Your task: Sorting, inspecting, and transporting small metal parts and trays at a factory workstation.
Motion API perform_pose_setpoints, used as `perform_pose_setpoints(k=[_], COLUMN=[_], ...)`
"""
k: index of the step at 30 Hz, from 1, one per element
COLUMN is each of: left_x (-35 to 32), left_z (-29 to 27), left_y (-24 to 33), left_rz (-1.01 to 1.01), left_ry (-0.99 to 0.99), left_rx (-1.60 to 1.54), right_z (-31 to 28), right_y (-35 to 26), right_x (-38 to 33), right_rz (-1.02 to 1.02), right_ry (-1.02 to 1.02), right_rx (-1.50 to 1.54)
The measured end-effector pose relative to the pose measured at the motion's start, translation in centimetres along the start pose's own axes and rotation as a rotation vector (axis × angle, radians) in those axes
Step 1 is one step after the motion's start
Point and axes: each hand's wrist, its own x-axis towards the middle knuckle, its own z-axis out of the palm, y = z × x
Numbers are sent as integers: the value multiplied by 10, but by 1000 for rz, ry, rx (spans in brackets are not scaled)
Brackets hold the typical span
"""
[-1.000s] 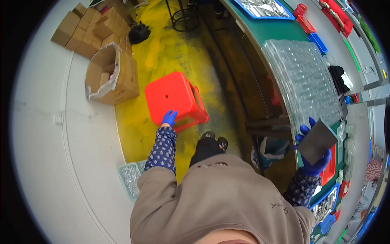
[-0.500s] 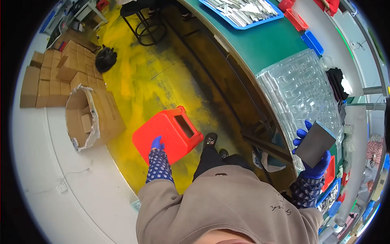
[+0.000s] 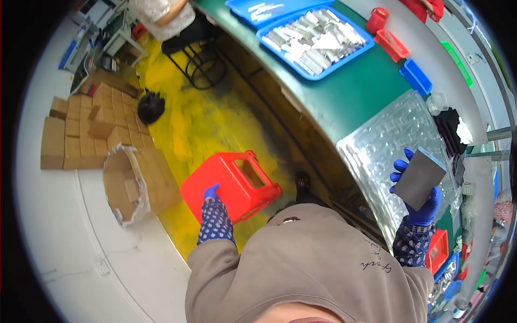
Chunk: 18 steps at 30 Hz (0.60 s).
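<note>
My left hand (image 3: 211, 191), in a blue glove, is at the broad flat face of a red plastic stool (image 3: 215, 167) and holds it tilted over the floor. Part of that hand's fingers is hidden against the red surface. My right hand (image 3: 423, 207), also gloved in blue, grips a dark grey rectangular block (image 3: 420, 180) with a light blue edge. Its fingers show along the block's left side. Below this hand on the bench lies a sheet of clear plastic trays (image 3: 371, 145).
A green bench (image 3: 344, 107) curves along the right, bearing a blue tray (image 3: 301, 72) of metal strips. Cardboard boxes (image 3: 81, 134) and an open carton (image 3: 161, 177) stand left. A black bag (image 3: 151, 107) lies on the floor. Someone sits on a black stool (image 3: 202, 70) ahead.
My view has shifted, bringing more of the bench and the seated person into sight. The red stool has turned a little and moved slightly right with my left hand. My right hand keeps the block.
</note>
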Motion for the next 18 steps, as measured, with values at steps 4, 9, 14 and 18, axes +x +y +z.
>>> perform_pose_setpoints(k=[4,9,14,18], left_x=[93,82,84,79], left_z=[-62,38,81,89], left_y=[5,90,166,178], left_rz=[141,548,188,181], left_ry=[12,-212,-154,-220], left_rx=[515,933,656,139], right_z=[-4,-2,35,44], right_y=[-4,20,48,67], right_x=[45,73,88,85], right_rz=[53,77,42,70], right_ry=[-73,31,188,239], right_rx=[89,47,128,192])
